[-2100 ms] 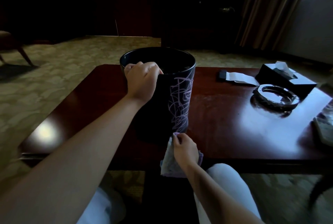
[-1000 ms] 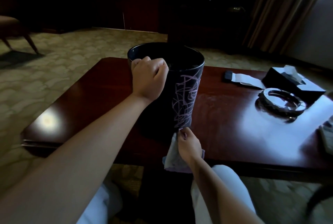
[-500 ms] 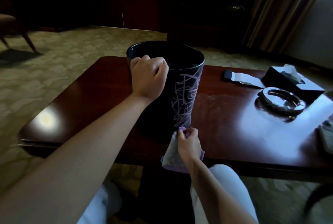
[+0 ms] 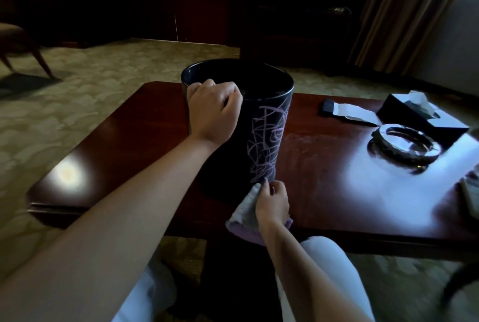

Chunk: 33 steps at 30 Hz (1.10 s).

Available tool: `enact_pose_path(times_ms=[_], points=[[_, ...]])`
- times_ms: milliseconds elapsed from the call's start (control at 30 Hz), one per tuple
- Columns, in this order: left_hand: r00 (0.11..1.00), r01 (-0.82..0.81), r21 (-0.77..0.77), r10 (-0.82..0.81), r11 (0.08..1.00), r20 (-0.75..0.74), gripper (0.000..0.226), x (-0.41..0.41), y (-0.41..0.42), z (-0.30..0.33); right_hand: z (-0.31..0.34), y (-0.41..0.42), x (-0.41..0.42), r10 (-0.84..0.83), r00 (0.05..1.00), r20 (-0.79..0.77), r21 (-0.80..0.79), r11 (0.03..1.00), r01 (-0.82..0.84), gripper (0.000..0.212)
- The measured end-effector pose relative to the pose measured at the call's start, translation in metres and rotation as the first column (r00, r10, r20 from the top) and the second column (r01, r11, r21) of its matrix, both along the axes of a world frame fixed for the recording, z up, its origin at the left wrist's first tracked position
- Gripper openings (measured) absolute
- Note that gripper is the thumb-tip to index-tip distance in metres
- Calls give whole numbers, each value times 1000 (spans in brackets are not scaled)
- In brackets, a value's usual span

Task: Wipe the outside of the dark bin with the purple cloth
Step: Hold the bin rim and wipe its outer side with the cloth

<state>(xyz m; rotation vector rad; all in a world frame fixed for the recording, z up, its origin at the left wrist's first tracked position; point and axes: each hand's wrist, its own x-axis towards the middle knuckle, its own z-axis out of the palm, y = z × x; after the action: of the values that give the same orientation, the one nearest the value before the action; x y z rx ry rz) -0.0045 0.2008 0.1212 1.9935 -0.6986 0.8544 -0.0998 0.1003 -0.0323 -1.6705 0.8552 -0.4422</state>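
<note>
Purple cloth (image 4: 247, 211), pinched by the right hand (image 4: 273, 201), had crept to the dark bin (image 4: 259, 125) base; left hand (image 4: 213, 112) gripped its rim, wiping barely begun.

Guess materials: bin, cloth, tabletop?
Dark bin: smooth and glossy with a thin rim, likely plastic or lacquered metal; purple scribbles mark its side. Purple cloth: soft woven or terry fabric, since it drapes and folds under the right hand. Table: reddish polished wood or veneer, mirroring window light.
</note>
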Motion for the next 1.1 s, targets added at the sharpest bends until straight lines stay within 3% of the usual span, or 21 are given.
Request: enact_pose_path(times_ms=[167,333,467,600,767,900,1033,1100], points=[[999,-25,-1,25,1000,32,35,1,-2,-2,-7,8,-10,163,978,131,-142,979,-144,18],[1000,-10,24,10,1000,9,37,0,1,0,-2,14,-1,-48,993,108,3,999,48,16],[1000,-17,13,17,1000,19,36,0,-1,-1,-2,19,-8,83,989,123,-94,993,-72,19],[1000,-18,25,18,1000,14,37,0,0,-1,2,20,1,-101,972,211,151,986,70,15],[999,-30,19,29,999,29,36,-1,0,-1,9,35,4,-71,948,309,119,992,36,16],[1000,-20,31,20,999,16,37,-1,0,1,16,32,11,-228,936,269,362,924,121,13],[999,-30,25,29,999,29,36,-2,0,-1,24,35,11,-184,922,341,259,961,96,13],[999,-31,25,31,999,20,36,-2,0,0,24,34,12,-193,929,316,293,951,98,13]])
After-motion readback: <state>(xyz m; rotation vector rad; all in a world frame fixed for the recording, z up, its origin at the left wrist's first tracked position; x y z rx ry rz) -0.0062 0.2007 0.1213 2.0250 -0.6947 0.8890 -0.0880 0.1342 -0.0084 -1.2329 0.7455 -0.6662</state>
